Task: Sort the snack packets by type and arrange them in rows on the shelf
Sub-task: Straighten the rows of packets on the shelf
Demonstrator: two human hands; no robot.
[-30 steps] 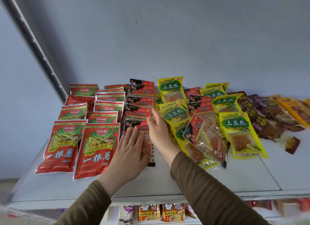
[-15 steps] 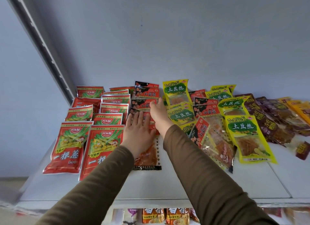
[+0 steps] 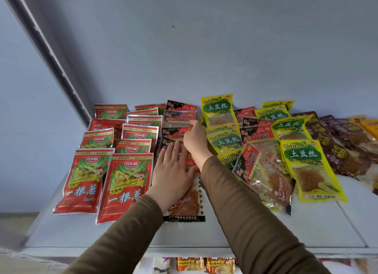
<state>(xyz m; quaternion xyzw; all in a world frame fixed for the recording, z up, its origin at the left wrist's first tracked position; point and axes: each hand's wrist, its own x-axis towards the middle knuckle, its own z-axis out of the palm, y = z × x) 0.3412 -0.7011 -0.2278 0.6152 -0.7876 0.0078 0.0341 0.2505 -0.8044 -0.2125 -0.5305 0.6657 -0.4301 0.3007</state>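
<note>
On the white shelf (image 3: 225, 233) a row of red-and-black gluten packets (image 3: 180, 118) runs from back to front down the middle. My left hand (image 3: 173, 171) lies flat with straight fingers on the front packets of that row. My right hand (image 3: 195, 140) reaches further back along the row's right edge, fingers straight against the packets. Two rows of red onion-snack packets (image 3: 126, 183) lie to the left. Yellow potato-shred packets (image 3: 306, 167) and a few loose red-and-black packets (image 3: 259, 171) lie mixed to the right.
Brown packets (image 3: 337, 149) and orange ones (image 3: 368, 126) spread at the far right. The grey back wall stands behind everything and a dark upright post (image 3: 51, 55) rises at the left. More packets (image 3: 204, 264) show on a lower shelf under the front edge.
Both hands have slid further back along the red-and-black row, the right hand reaching deeper than the left. The view has shifted closer to the shelf.
</note>
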